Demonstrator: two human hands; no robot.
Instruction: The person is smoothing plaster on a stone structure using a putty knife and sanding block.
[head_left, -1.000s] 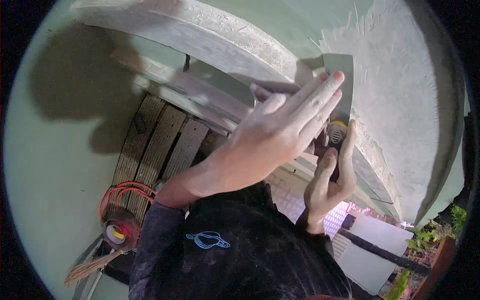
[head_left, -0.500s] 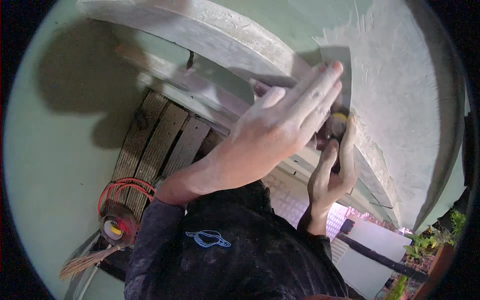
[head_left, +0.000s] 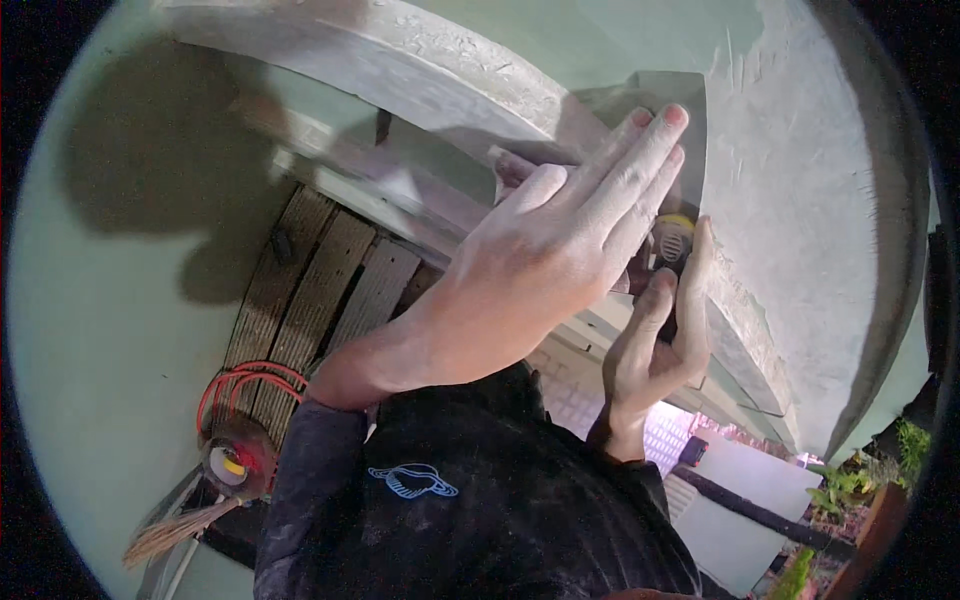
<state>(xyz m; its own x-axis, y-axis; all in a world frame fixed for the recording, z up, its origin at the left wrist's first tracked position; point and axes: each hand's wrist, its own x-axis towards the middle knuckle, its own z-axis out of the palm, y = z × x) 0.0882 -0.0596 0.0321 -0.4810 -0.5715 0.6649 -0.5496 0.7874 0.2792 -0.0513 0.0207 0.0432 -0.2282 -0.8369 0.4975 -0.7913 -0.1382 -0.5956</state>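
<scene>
Head view, looking down past my own chest: my left hand (head_left: 560, 250) lies flat and open, fingers together and stretched up toward the upper right, pressing a pale grey sheet of abrasive paper or thin pad (head_left: 660, 110) (I cannot tell which) against the rough plastered surface (head_left: 810, 200) that curves away on the right. My right hand (head_left: 655, 345) comes up from below, just beside and under the left, its fingers half curled around a small tool with a yellow and dark head (head_left: 672, 238); only that head shows between the two hands, so the tool's body and kind are hard to make out. The sheet sits at the tips of my left fingers, above and slightly right of both hands, its long edge running up along the plaster; the left hand is on it, the right is just below it and apart from it. The pale moulded band (head_left: 400, 70) arches across the top of the frame from upper left to the hands, and its meeting with the plaster is covered by my left palm. Far below, well apart from the hands, lie wooden planks (head_left: 320, 280), a coil of red cable (head_left: 245, 385) beside a round tool with a yellow centre (head_left: 232, 462), and a straw broom (head_left: 175, 532). My dark sleeves and shirt (head_left: 480, 510) hide whatever stands directly beneath me, and the fisheye rim cuts off the greenery (head_left: 850, 490) at lower right.
</scene>
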